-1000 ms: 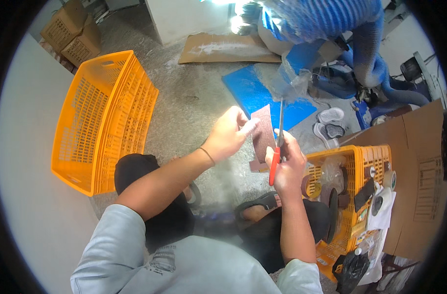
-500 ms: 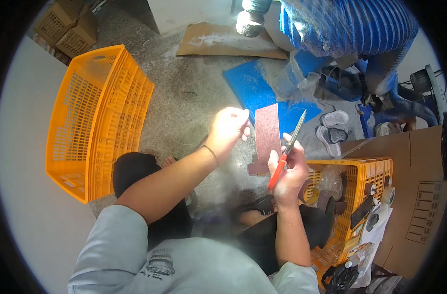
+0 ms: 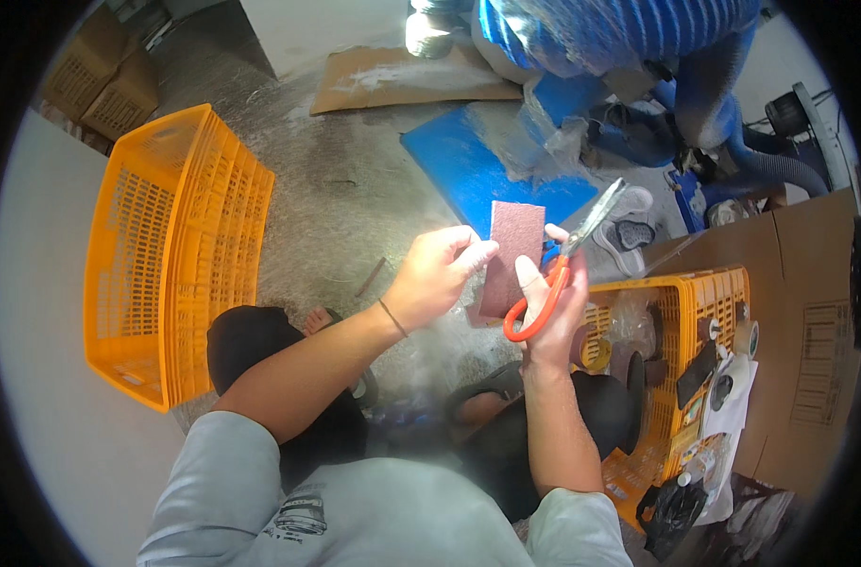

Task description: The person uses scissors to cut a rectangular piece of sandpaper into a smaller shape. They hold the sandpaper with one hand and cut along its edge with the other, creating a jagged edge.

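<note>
A reddish-brown strip of sandpaper (image 3: 515, 250) stands upright between my hands over the floor. My left hand (image 3: 438, 276) pinches its left edge with thumb and fingertips. On the other side, my right hand (image 3: 555, 317) holds red-handled scissors (image 3: 567, 260), their blades pointing up and to the right. The right thumb presses against the sandpaper's lower right part. Another brownish-red piece shows partly below the strip; how it is held is hidden.
Stacked yellow crates (image 3: 180, 255) stand at left. Beside my right knee, another yellow crate (image 3: 699, 293) carries tape rolls and small items. A blue sheet (image 3: 468, 156) lies on the floor ahead, with sandals (image 3: 624, 231) and a blue ribbed hose (image 3: 629, 33) beyond. A thin brown strip (image 3: 371, 277) lies on the floor.
My left hand has moved to the sandpaper and now grips its edge. The scissors have turned in my right hand, blades leaning further right. The view has shifted slightly.
</note>
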The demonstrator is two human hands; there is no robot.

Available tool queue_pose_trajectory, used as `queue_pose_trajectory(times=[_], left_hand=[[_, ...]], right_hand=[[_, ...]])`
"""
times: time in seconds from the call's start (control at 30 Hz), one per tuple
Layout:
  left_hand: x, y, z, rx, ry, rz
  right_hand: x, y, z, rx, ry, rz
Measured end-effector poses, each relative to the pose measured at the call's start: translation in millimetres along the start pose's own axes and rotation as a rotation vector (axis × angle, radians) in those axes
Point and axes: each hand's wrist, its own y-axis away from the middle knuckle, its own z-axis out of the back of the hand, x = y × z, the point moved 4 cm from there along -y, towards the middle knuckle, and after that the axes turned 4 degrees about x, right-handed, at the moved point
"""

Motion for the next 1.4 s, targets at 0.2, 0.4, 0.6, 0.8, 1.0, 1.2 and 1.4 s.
queue_pose_trajectory(times=[0.2,0.4,0.6,0.8,1.0,1.2,1.4], left_hand=[[-1,23,-16,0.233,-0.487,-0.221],[22,37,-18,0.438,-1.393,-0.314],[-37,33,-18,0.162,-0.758,-0.675],[-70,33,-19,0.319,-0.746,-0.809],[-19,17,7,0.125,0.207,0.16],[6,31,0,0.214,0.377,0.376],[10,38,-11,0.229,0.377,0.428]], right_hand=[[20,-20,73,-0.404,-0.408,-0.004],[6,-19,109,0.041,-1.168,-0.318],[-19,15,76,0.175,-1.035,-0.605],[-17,40,36,0.204,-0.382,-0.758],[10,18,54,-0.021,0.121,-0.351],[18,22,39,0.035,0.102,-0.209],[17,24,36,0.069,0.054,-0.27]])
